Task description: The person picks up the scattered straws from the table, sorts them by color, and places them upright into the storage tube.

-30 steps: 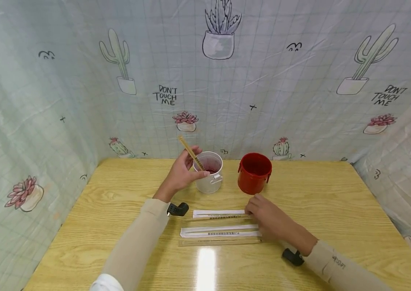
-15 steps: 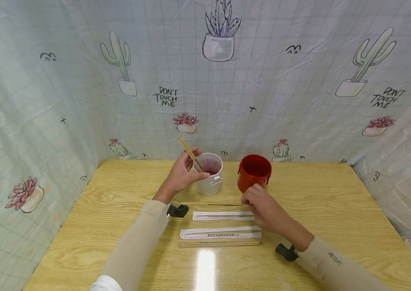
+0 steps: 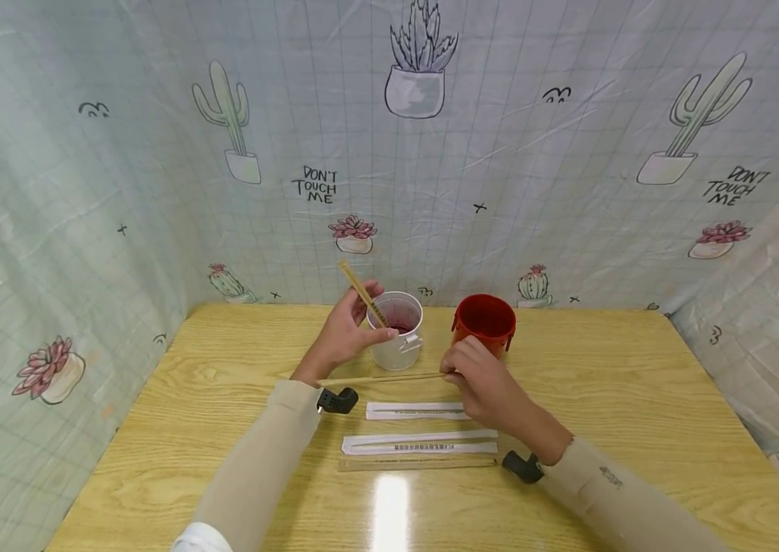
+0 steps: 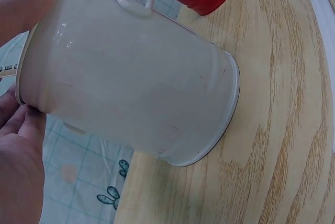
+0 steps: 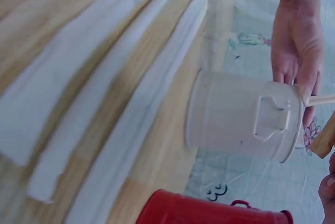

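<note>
Left hand [image 3: 346, 328] gripping white bucket [image 3: 391, 355] by its rim, right hand [image 3: 482, 383] pinching brown packet [image 3: 355, 381], red bucket [image 3: 488, 316] beyond it, two white packets [image 3: 424, 435] nearer on counter [image 3: 590, 383].

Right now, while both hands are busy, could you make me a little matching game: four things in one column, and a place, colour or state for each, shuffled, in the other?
Things:
1. White bucket
2. Red bucket
3. Right hand
4. Bottom strip in the head view

Descriptions:
A. is brown, next to a white strip
B. pinches the end of a tan strip
C. stands to the right of the other bucket
D. is held at its rim by the left hand

Pairs: 1-D, 2-C, 3-B, 4-A
</note>
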The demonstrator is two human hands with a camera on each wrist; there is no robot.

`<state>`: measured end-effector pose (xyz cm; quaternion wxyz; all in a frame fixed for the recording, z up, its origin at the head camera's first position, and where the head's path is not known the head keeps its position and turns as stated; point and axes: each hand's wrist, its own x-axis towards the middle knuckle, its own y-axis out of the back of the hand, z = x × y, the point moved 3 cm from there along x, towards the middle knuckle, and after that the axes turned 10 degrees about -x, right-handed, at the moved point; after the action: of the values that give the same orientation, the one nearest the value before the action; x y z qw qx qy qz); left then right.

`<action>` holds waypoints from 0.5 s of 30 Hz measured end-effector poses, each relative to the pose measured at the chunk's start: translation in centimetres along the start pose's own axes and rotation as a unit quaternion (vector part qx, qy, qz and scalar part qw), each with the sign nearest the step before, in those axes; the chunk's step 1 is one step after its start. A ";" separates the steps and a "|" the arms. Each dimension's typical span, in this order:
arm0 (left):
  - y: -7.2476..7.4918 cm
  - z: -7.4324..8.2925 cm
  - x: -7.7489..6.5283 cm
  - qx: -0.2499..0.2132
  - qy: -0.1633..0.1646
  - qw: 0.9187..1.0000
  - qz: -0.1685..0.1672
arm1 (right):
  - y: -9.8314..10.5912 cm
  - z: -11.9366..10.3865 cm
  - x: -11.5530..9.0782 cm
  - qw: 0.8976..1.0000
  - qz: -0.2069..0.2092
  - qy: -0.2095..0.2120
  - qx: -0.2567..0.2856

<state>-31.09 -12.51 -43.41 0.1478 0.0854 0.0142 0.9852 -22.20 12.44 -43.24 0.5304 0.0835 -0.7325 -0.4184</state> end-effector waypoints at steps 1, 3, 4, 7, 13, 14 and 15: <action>0.0 0.0 0.0 0.000 0.004 1.000 0.000 | -0.1 0.0 0.2 1.000 0.001 0.001 0.000; 0.0 0.1 -0.1 0.001 0.006 1.000 -0.003 | -0.1 -0.1 0.6 1.000 0.005 0.003 0.001; 0.0 0.1 -0.1 0.001 0.007 1.000 -0.003 | -0.2 -0.1 0.8 1.000 0.006 0.003 0.001; 0.1 0.1 0.0 -0.001 0.004 1.000 -0.006 | -0.4 -0.2 1.3 1.000 0.012 0.007 0.000; 0.1 -0.2 0.0 -0.017 -0.001 1.000 -0.012 | -0.6 -0.4 2.5 1.000 0.020 0.010 0.002; 0.1 -0.2 0.0 -0.016 -0.002 1.000 -0.013 | -0.7 -0.4 2.7 1.000 0.021 0.011 0.003; 0.1 -0.3 0.0 -0.017 -0.002 1.000 -0.014 | -0.7 -0.4 2.9 1.000 0.020 0.010 0.003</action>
<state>-31.18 -12.61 -43.66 0.1629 0.0849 -0.0014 0.9830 -23.28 10.13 -41.67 0.5460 0.0746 -0.7300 -0.4042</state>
